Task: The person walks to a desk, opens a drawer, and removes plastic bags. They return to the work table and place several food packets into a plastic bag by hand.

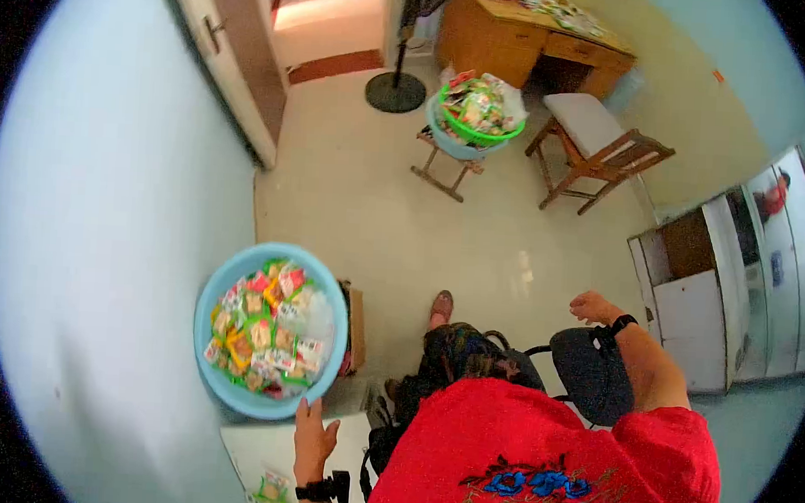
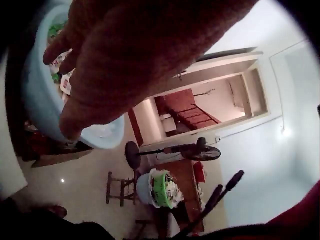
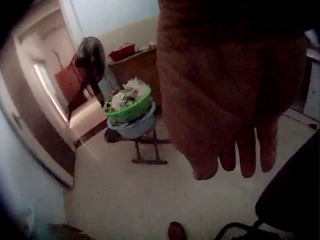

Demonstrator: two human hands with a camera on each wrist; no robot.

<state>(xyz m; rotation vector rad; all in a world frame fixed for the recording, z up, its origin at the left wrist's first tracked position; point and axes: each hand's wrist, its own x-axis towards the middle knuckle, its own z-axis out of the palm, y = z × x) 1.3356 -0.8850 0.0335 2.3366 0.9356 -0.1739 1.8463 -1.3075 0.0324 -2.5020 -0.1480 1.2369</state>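
A light-blue basin (image 1: 231, 401) full of small wrapped food packets (image 1: 257, 335) stands at the left, by the wall. My left hand (image 1: 313, 440) is at its near rim, fingers extended and fingertips right at the edge. In the left wrist view, the fingers of that hand (image 2: 125, 65) overlap the basin (image 2: 40, 95). Away to the right, my right hand (image 1: 595, 308) hangs in the air near a dark chair back (image 1: 587, 370), with nothing in it. The right wrist view shows the same hand (image 3: 225, 100) with its fingers pointing down, loosely extended.
Several packets (image 1: 271, 498) lie on a white tabletop (image 1: 245, 445) at lower left. Ahead, a green basket (image 1: 481, 135) of packets sits in another blue basin on a wooden stool (image 1: 442, 183). Around it are a fan (image 1: 395, 92), a wooden chair (image 1: 589, 166) and a desk (image 1: 486, 42).
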